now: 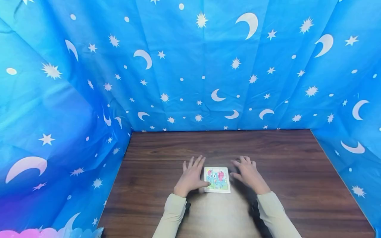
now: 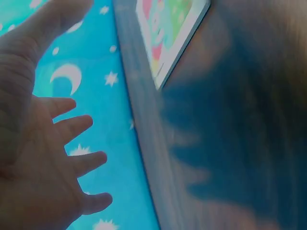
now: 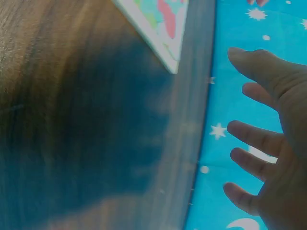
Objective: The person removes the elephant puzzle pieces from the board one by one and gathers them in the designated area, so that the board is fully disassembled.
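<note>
Three sides of blue cloth (image 1: 184, 66), printed with white moons (image 1: 253, 24) and stars (image 1: 201, 20), stood around a dark wood-grain tabletop (image 1: 160, 148). Two pale sleeves (image 1: 171, 215) reached over it, leading to the left hand (image 1: 191, 175) and right hand (image 1: 250, 174), both with fingers (image 3: 256, 137) extended and spread. Between them a square framed jigsaw puzzle (image 1: 217, 180) lay flat, the left thumb (image 1: 205, 184) over its edge, contact impossible to tell, the right fingers just apart.
</note>
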Motion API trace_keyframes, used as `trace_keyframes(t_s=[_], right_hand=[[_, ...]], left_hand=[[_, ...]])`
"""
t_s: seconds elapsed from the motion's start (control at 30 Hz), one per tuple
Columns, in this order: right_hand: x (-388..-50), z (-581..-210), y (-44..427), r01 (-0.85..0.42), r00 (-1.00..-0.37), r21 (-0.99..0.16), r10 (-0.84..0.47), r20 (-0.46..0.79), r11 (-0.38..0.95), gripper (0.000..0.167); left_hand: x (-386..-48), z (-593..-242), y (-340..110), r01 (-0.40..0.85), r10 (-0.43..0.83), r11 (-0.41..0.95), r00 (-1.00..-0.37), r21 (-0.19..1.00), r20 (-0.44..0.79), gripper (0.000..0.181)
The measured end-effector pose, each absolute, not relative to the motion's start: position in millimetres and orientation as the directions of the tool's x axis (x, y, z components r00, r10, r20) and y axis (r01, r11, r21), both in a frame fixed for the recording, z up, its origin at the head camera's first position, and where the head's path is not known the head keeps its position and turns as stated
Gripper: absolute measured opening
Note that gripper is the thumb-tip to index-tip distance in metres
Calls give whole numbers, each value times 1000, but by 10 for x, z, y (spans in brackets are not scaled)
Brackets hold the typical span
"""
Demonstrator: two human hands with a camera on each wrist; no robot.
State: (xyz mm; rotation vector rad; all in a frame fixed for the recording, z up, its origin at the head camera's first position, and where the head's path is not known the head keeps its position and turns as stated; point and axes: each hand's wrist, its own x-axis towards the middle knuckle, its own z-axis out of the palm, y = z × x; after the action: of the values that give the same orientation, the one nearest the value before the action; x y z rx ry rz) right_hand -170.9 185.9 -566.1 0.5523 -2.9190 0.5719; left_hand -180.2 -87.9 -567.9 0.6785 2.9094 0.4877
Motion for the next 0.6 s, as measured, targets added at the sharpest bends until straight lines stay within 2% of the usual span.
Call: trace_keyframes(t_s=[0.3, 0.6], right_hand=[[-1828, -5901, 1726, -353, -933, -404, -352, 79, 844, 38], [-1834, -6031, 1699, -353, -931, -446, -356, 81, 822, 37]], left_hand=[[-1788, -5859, -659, 511, 544, 814, -837, 277, -54, 61], [-1735, -6001, -591, 583, 621, 765, -780, 273, -78, 52]])
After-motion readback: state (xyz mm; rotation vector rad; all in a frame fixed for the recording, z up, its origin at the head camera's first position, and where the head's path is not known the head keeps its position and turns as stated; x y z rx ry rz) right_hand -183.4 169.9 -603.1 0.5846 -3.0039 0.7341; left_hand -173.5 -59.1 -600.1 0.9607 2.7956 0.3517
